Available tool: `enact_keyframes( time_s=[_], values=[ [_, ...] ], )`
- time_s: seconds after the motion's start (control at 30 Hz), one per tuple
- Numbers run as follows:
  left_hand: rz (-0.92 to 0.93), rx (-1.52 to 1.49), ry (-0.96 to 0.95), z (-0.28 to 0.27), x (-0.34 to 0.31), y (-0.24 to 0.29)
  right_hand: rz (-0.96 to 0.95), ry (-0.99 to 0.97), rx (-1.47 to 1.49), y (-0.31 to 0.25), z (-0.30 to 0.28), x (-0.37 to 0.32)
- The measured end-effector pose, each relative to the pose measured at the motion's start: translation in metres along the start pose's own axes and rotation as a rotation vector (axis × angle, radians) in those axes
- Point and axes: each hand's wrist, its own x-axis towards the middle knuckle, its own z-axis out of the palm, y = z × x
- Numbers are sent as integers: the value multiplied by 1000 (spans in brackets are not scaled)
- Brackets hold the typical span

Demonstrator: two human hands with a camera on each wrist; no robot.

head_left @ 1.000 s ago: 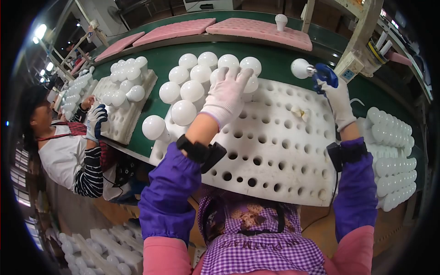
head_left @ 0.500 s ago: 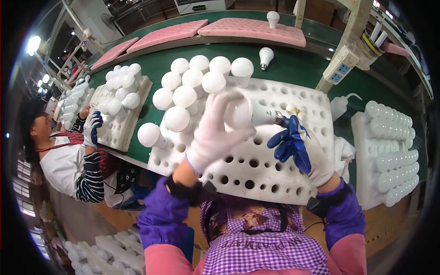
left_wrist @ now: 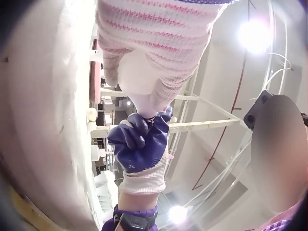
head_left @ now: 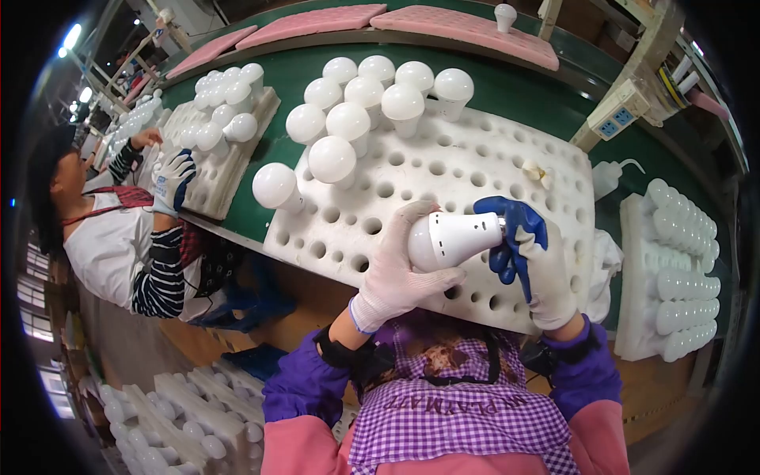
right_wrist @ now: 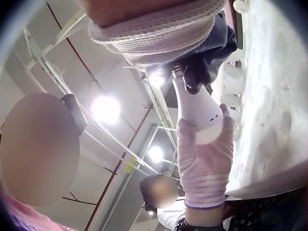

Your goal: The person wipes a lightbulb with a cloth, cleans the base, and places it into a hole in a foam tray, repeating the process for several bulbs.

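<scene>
Over the near part of a white foam tray with rows of holes [head_left: 455, 186], my left hand [head_left: 388, 281] in a pale knit glove grips the round dome of a white light bulb [head_left: 455, 237]. The bulb lies sideways, its metal screw base pointing right. My right hand [head_left: 542, 261], in a white glove with blue-coated fingers, pinches the bulb at that base. In the left wrist view, the blue fingers [left_wrist: 137, 139] curl at the base. The right wrist view shows the left fingers and thumb around the dome. Several bulbs [head_left: 348, 119] stand dome-up at the tray's left.
Full bulb trays stand right [head_left: 685, 261] and lower left [head_left: 190, 427]. A person [head_left: 119, 237] works at another tray on the left. A small pale object [head_left: 536, 172] lies on my tray. Pink foam sheets [head_left: 467, 32], a socket strip [head_left: 617, 120] and a spouted bottle [head_left: 609, 176] are beyond.
My left hand took a bulb from the group and brought it nearer. My right hand let go of an earlier bulb behind the tray, now gone from there, and came to this bulb's base.
</scene>
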Motion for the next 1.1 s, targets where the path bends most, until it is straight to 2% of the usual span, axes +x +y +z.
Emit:
enact_keyframes(
  time_s=[0.13,0.27,0.33,0.37,0.43,0.47,0.5,0.57,0.6,0.63,0.7,0.73,0.8,0.87,0.93,1.0,1.03,1.1],
  values=[
    [7,-114,50,5,-3,-9,149,78,-10,-5,8,-1],
    [-47,-118,26,0,-6,-6,109,9,-38,-3,9,-3],
    [-159,-253,-21,-1,-7,-2,-37,7,-131,-1,10,-4],
    [-158,-256,-20,-3,-7,-1,-36,6,-133,5,7,-3],
    [-431,-715,-104,-9,-9,2,-466,-94,-365,20,-2,0],
    [-432,-720,-108,-11,-9,-1,-493,-135,-576,15,-9,0],
    [-445,-760,-170,-15,-10,-6,-492,-130,-585,9,-10,-2],
    [-470,-838,-299,-15,-7,-10,-439,-209,-755,-2,-10,-6],
    [-459,-854,-225,-10,-10,-7,-393,-182,-640,0,-8,-7],
    [-461,-857,-234,-9,-9,-5,-391,-174,-645,1,-5,-9],
    [-443,-762,-260,-13,-9,-1,-195,-78,-289,3,0,-12],
    [-441,-762,-259,-12,-9,0,-226,-84,-270,9,-2,-11],
    [-308,-450,-157,-7,-9,1,-168,-53,-221,8,1,-14],
    [-271,-406,-148,-4,-8,2,-111,-25,-169,3,3,-15],
    [-244,-349,-129,-4,-10,0,141,50,-61,-3,7,-17],
    [-40,-117,-96,-1,-8,-11,206,62,-51,-12,10,-17],
    [-42,-115,-94,1,-8,-13,268,81,-49,-14,11,-17],
    [13,-124,-58,3,-7,-13,234,61,7,-11,7,-18]
  ],
)
